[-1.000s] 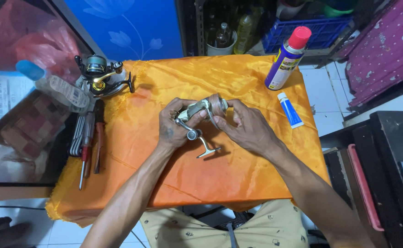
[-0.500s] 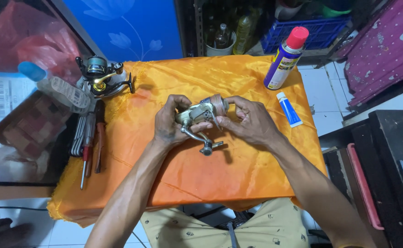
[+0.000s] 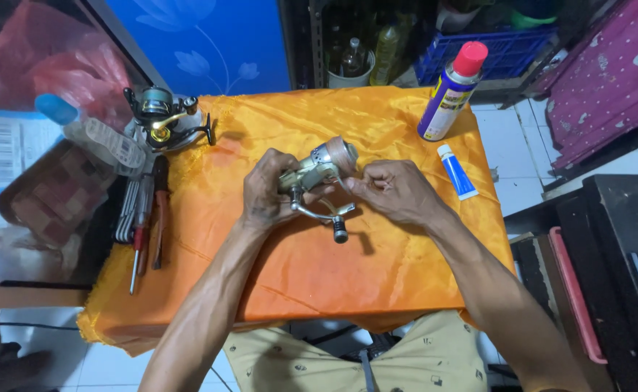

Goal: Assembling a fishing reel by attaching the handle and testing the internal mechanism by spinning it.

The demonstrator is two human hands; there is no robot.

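Observation:
A silver spinning fishing reel (image 3: 317, 168) is held just above an orange cloth (image 3: 311, 276) that covers a small table. My left hand (image 3: 262, 193) wraps around the reel's body from the left. My right hand (image 3: 391, 190) pinches at the reel's right side, near the spool and bail wire. The reel's crank handle (image 3: 333, 223) hangs down below the two hands, its dark knob close to the cloth.
A second reel (image 3: 165, 120) sits at the cloth's back left corner. Screwdrivers and pliers (image 3: 144, 218) lie along the left edge beside a plastic bottle (image 3: 94, 132). A spray can (image 3: 451, 90) with a red cap and a small blue tube (image 3: 455, 171) are at the back right.
The reel has turned in my hands and its crank handle has swung down and to the right. Both hands stayed on the reel at the middle of the cloth.

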